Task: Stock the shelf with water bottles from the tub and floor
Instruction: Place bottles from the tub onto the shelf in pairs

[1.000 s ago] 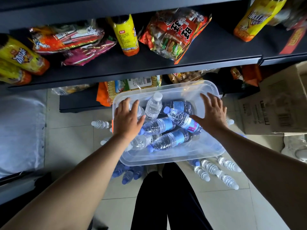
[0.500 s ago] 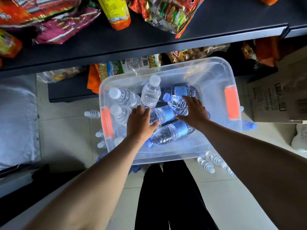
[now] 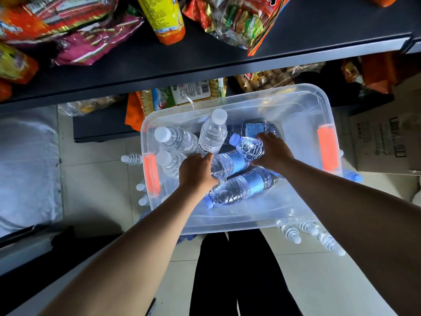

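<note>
Inside the clear tub (image 3: 303,106), my left hand (image 3: 197,172) gripped a lying water bottle (image 3: 230,163), while my right hand (image 3: 273,151) curled around the blue-capped bottle (image 3: 247,145) beside it.

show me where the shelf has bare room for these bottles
Bare dark shelf surface lies right of the red snack bag, and a narrower strip runs along the front edge below the yellow juice bottle. The left end is crowded with snack packets.

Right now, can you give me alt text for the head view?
Both hands reach into a clear plastic tub: left hand and right hand each grip a lying blue-capped water bottle. More bottles lie on the tiled floor, below a dark shelf of snack bags.
</note>
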Demonstrator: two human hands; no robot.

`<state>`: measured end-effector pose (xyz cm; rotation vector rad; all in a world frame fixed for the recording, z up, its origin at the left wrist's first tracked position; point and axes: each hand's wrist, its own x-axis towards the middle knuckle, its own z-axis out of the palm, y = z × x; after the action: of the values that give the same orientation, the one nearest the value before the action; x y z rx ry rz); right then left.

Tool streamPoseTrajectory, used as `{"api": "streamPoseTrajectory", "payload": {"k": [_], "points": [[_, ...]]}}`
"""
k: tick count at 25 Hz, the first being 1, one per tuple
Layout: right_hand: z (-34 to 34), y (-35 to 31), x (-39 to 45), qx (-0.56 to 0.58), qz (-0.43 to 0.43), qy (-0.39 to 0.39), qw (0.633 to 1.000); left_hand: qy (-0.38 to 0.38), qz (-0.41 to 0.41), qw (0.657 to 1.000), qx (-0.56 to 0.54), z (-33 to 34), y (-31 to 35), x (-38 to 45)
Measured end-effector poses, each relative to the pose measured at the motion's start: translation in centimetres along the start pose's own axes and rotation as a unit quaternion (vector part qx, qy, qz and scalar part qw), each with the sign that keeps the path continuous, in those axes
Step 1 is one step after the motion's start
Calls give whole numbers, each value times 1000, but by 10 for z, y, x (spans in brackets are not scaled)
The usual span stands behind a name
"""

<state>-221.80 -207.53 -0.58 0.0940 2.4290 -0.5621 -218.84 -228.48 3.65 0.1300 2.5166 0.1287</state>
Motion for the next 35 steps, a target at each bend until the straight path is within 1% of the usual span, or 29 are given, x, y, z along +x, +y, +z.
{"api": "streamPoseTrajectory", "payload": {"k": [4, 7, 9, 11, 14, 16, 19, 24, 27, 30, 35], "points": [[-8, -3, -9, -34, -30, -1, 999, 1, 4, 999, -51, -4, 8, -8], [-18, 0, -24, -24, -16, 33, 999, 14, 17, 998, -61, -15, 15, -10], [-27, 5, -39, 35, 15, 79, 996, 29, 25, 997, -62, -27, 18, -12], [-40, 10, -57, 115, 41, 121, 985, 53, 31, 996, -67, -45, 21, -19], [-69, 4, -91, 224, 68, 175, 956, 73, 43, 991, -99, -82, 29, -39], [-94, -10, -113, 284, 59, 198, 936, 81, 60, 989, -107, -110, 37, -53], [-144, -39, -148, 340, 16, 210, 916, 112, 85, 984, -109, -165, 47, -77], [-250, -88, -201, 358, -51, 257, 896, 172, 124, 972, -106, -282, 56, -120], [-319, -123, -245, 334, -105, 284, 893, 220, 145, 958, -115, -359, 61, -157], [-389, -159, -296, 321, -155, 329, 874, 278, 178, 932, -148, -439, 69, -203], [-483, -207, -361, 333, -243, 376, 830, 367, 220, 871, -242, -551, 84, -264]]}}
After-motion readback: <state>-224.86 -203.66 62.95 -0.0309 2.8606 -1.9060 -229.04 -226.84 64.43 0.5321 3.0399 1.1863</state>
